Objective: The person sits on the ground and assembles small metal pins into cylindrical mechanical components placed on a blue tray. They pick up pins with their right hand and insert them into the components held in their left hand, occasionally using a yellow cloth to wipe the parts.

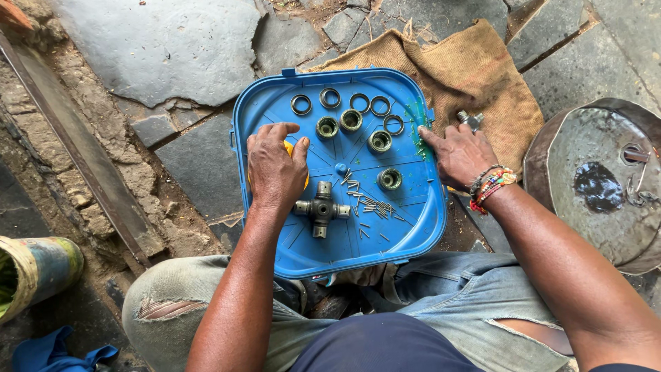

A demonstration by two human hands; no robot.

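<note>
The left hand (275,165) sat at the centre-left of the frame, fingers curled down and clasped over a yellow object (292,147) on the blue plastic lid (289,241). Just below it lay the metal cross joint (321,209), untouched, with loose needle rollers (368,201) scattered to its right. Bearing cups (351,120) and seal rings (330,98) lined the lid's upper part. The right hand (460,153) was flat and released, gripping nothing, fingertips on the lid's right edge, over the burlap sack (475,76)
</note>
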